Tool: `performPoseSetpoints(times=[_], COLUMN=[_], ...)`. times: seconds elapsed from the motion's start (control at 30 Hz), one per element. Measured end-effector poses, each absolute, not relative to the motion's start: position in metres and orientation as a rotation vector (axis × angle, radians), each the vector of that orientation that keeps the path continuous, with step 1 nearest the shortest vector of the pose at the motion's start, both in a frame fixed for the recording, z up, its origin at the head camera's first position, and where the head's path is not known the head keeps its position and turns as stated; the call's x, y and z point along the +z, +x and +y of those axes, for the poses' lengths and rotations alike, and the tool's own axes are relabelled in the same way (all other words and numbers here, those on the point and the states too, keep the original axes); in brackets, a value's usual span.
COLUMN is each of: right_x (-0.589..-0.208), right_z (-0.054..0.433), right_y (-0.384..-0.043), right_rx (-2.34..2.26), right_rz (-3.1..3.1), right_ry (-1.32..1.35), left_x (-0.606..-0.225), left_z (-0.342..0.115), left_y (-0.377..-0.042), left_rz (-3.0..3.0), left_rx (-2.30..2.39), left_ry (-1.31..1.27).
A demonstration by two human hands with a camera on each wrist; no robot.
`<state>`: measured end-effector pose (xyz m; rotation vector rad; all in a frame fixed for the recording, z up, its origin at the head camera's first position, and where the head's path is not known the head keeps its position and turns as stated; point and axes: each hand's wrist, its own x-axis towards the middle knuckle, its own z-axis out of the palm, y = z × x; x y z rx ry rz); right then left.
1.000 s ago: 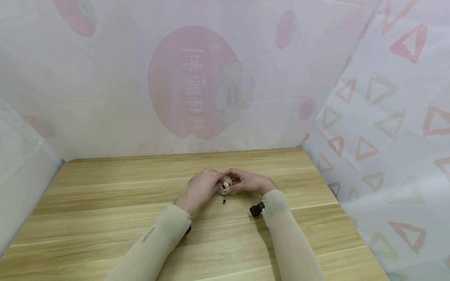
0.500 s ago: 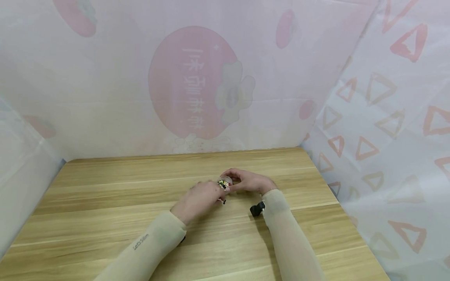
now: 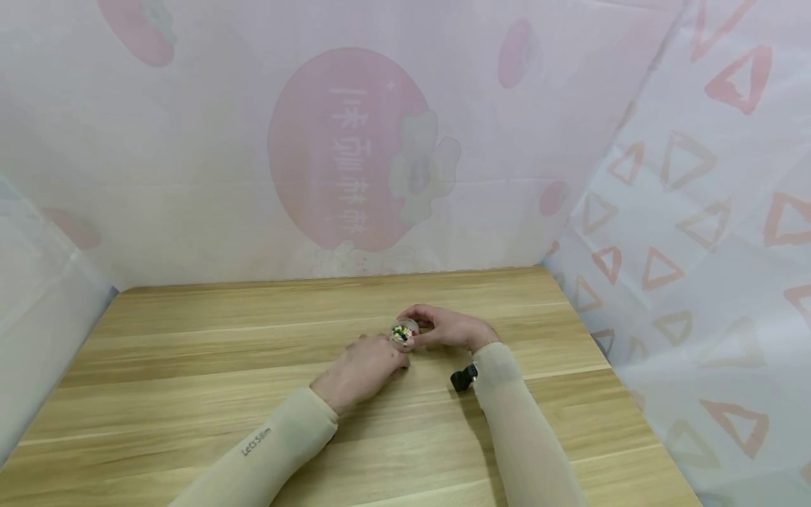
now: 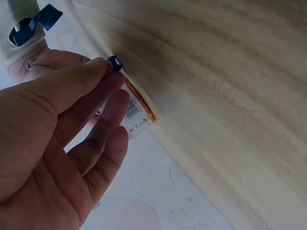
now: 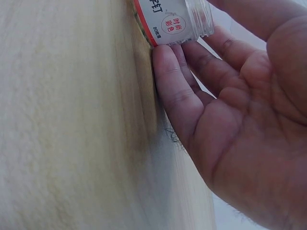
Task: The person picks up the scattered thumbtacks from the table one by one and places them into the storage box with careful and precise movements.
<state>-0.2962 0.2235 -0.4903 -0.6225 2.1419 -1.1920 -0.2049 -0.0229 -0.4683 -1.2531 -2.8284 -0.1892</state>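
Note:
A small clear jar (image 3: 403, 334) with a red-and-white label stands on the wooden table, with colourful push pins inside. Its threaded mouth has no lid on it, as the right wrist view shows beside the label (image 5: 165, 21). My right hand (image 3: 451, 329) holds the jar from the right, fingers and thumb around its side. Just in front of the jar is my left hand (image 3: 366, 366), whose thumb and index finger pinch a dark blue push pin (image 4: 114, 64) close to the tabletop. The other left fingers are loosely bent.
The wood-grain table (image 3: 203, 366) reaches back to a pale printed curtain (image 3: 209, 141), with another curtain (image 3: 690, 232) along the right side. A black wrist camera (image 3: 464, 378) sits at my right cuff.
My left hand has moved from the jar's mouth down toward the front, to the dark push pin lying on the table, and now pinches it. The right hand stays on the jar.

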Motion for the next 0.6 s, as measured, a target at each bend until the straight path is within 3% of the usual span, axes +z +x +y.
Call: performPoseSetpoints(times=[0.6], right_x=[-0.4887], right_z=[0.2226], right_y=[-0.2949], right_rx=[-1.193], right_rz=[2.136], right_ry=[-0.600], left_x=[-0.4696], left_z=[-0.0238], left_y=[-0.2015], left_rz=[-2.830], left_rx=[-0.206], left_ry=[-1.249])
